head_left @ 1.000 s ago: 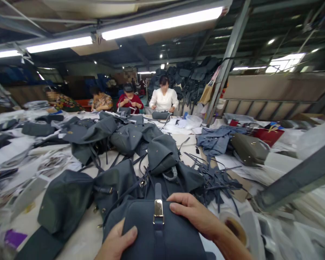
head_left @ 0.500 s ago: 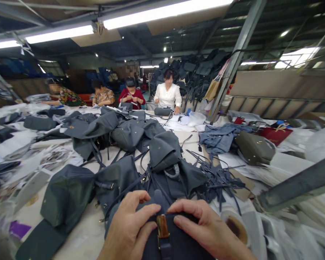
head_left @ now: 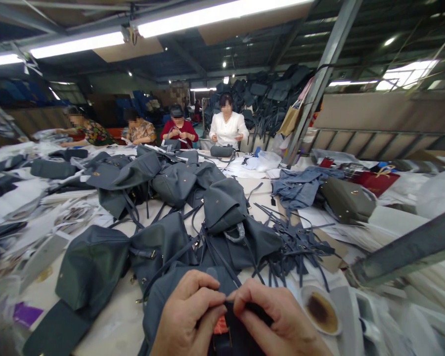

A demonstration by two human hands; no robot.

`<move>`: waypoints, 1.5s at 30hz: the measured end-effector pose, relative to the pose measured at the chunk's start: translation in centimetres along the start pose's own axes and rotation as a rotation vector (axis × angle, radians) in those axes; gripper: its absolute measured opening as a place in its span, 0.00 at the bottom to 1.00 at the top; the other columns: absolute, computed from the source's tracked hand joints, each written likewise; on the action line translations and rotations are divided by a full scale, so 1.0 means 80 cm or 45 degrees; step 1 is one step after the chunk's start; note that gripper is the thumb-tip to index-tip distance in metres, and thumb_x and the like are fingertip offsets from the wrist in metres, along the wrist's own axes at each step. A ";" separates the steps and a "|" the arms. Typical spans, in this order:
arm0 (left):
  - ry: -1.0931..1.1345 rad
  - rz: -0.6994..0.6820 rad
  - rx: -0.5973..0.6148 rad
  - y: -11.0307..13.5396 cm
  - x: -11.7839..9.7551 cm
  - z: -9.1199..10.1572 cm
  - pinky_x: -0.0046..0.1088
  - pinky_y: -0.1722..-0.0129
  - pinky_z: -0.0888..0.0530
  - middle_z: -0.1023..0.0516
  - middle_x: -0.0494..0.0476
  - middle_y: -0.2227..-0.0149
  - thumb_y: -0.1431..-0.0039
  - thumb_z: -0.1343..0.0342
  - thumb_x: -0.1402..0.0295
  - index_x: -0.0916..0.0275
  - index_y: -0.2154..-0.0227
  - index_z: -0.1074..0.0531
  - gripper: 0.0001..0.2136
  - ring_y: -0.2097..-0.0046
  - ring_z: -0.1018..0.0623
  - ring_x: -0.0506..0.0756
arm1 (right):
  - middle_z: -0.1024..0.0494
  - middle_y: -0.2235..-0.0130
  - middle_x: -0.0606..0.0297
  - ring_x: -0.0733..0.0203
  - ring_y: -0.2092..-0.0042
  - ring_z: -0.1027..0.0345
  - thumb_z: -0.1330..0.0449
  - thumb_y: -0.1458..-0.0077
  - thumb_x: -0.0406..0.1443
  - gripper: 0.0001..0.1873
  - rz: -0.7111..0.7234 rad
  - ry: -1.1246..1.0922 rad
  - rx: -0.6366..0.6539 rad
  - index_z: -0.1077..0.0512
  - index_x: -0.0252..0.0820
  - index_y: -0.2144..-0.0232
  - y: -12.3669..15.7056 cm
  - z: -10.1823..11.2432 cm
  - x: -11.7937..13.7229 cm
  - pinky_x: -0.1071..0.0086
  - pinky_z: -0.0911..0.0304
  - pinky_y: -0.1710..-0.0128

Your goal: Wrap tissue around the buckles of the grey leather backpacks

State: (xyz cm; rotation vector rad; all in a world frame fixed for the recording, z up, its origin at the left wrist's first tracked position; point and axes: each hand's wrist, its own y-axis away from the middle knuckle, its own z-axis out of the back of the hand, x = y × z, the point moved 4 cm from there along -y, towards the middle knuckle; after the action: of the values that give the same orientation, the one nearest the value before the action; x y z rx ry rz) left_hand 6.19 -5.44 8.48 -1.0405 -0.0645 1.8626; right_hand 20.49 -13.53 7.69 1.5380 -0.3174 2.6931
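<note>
My left hand [head_left: 189, 309] and my right hand [head_left: 272, 314] meet at the near edge of the table, thumbs and fingertips pinched together on a dark blue-grey bag [head_left: 244, 341]. Their fingertips nearly touch at its upper edge; the exact part between them is hidden. Just below the fingers sits a shiny metal buckle [head_left: 221, 325], reflecting orange-red, with a short dark strap [head_left: 221, 343] under it. Right behind my hands lie more grey bags, one with a wrapped handle [head_left: 234, 232] and one with a loose flap [head_left: 61, 329] to the left.
A pile of grey bags [head_left: 133, 170] covers the table's middle. To the right are a bundle of thin straps [head_left: 300, 242], a round container with brown residue [head_left: 321, 310], an olive bag [head_left: 346, 200] and a slanting metal bar [head_left: 404, 247]. Several co-workers sit across, one in white [head_left: 228, 126].
My hands have drawn closer together and now pinch at the bag's edge above the buckle. The buckle has tilted and its reflection turned from gold-brown to orange-red. The co-worker in white has raised a hand.
</note>
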 end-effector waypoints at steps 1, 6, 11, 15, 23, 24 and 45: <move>0.008 0.012 0.014 0.000 0.001 0.000 0.24 0.64 0.24 0.24 0.56 0.64 0.42 0.47 0.74 0.57 0.67 0.25 0.07 0.62 0.22 0.53 | 0.21 0.71 0.69 0.65 0.70 0.27 0.47 0.47 0.29 0.09 0.001 -0.007 0.008 0.31 0.45 0.74 0.001 0.000 0.000 0.76 0.37 0.69; 0.020 0.061 0.132 -0.010 -0.005 0.006 0.23 0.64 0.26 0.26 0.54 0.66 0.42 0.51 0.77 0.59 0.73 0.32 0.08 0.63 0.24 0.52 | 0.21 0.71 0.69 0.66 0.70 0.28 0.49 0.49 0.27 0.09 0.040 0.045 0.038 0.33 0.45 0.75 0.001 -0.001 0.004 0.77 0.38 0.70; -0.220 -0.042 0.175 -0.016 -0.009 -0.002 0.28 0.69 0.28 0.28 0.55 0.69 0.44 0.53 0.78 0.59 0.76 0.37 0.09 0.67 0.27 0.54 | 0.24 0.73 0.69 0.66 0.72 0.30 0.49 0.47 0.28 0.09 0.077 0.149 0.069 0.33 0.45 0.74 0.001 -0.006 0.008 0.76 0.41 0.72; -0.447 -0.183 0.183 -0.008 -0.007 -0.018 0.33 0.67 0.29 0.28 0.57 0.67 0.44 0.55 0.79 0.59 0.74 0.34 0.10 0.65 0.29 0.57 | 0.24 0.72 0.70 0.65 0.70 0.29 0.48 0.45 0.30 0.07 -0.052 0.101 0.034 0.32 0.45 0.72 0.003 -0.010 0.000 0.75 0.41 0.70; -0.434 -0.458 -0.032 0.016 0.008 -0.012 0.29 0.54 0.31 0.26 0.55 0.63 0.36 0.57 0.76 0.60 0.69 0.31 0.11 0.57 0.29 0.54 | 0.24 0.70 0.71 0.60 0.64 0.31 0.44 0.51 0.31 0.04 -0.407 0.028 -0.049 0.32 0.46 0.72 0.001 -0.004 -0.014 0.71 0.41 0.63; -0.421 -0.455 -0.059 0.018 0.010 -0.010 0.28 0.55 0.31 0.26 0.55 0.64 0.35 0.57 0.75 0.60 0.69 0.32 0.11 0.58 0.29 0.54 | 0.24 0.70 0.71 0.60 0.63 0.31 0.44 0.51 0.31 0.04 -0.423 0.028 -0.047 0.31 0.46 0.72 -0.001 -0.003 -0.013 0.70 0.41 0.62; -0.377 -0.234 0.847 -0.001 0.015 -0.013 0.25 0.69 0.31 0.26 0.50 0.64 0.43 0.47 0.79 0.58 0.67 0.36 0.08 0.66 0.25 0.52 | 0.30 0.76 0.74 0.65 0.70 0.35 0.44 0.55 0.28 0.06 -0.484 -0.180 0.006 0.34 0.44 0.74 -0.021 -0.010 -0.023 0.73 0.44 0.69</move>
State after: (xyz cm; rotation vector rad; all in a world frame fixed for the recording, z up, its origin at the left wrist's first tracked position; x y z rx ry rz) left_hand 6.73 -4.86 7.11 -0.2895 0.2626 1.6753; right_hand 20.93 -11.57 6.01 1.6029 -0.0160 2.3043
